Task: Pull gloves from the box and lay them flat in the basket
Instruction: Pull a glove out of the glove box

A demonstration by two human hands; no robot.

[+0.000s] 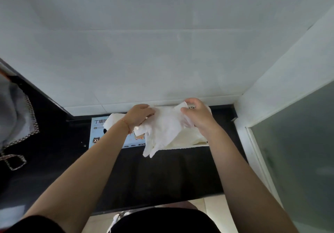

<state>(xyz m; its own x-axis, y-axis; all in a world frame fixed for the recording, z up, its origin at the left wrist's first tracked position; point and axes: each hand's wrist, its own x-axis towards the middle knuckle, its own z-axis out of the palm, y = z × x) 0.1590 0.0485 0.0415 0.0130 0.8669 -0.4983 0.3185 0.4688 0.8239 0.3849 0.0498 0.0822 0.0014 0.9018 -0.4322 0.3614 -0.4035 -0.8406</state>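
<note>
The white glove (163, 129) hangs between my two hands, held up over the near edge of the basket (195, 143), with its fingers drooping past the rim and down toward the dark counter (144, 175). My left hand (139, 114) pinches one side of the cuff end with curled fingers, and my right hand (197, 114) pinches the other side, thumb and fingers closed on the thin material. The risk I see is the dangling finger end: if I lower it as it is, those fingers could fold under or stay hanging outside the rim, and the glove would not lie flat. The material looks thin and limp, so a loose pinch on either side could let one corner slip and the whole thing bunch up. There seem to be other white gloves already in the basket beneath, and dragging this one across them might rumple them. The glove box (108, 135) lies just beside the basket under my left forearm, with another glove (113, 120) sticking out of it, and a careless sweep of that arm could catch it and pull it out.
</note>
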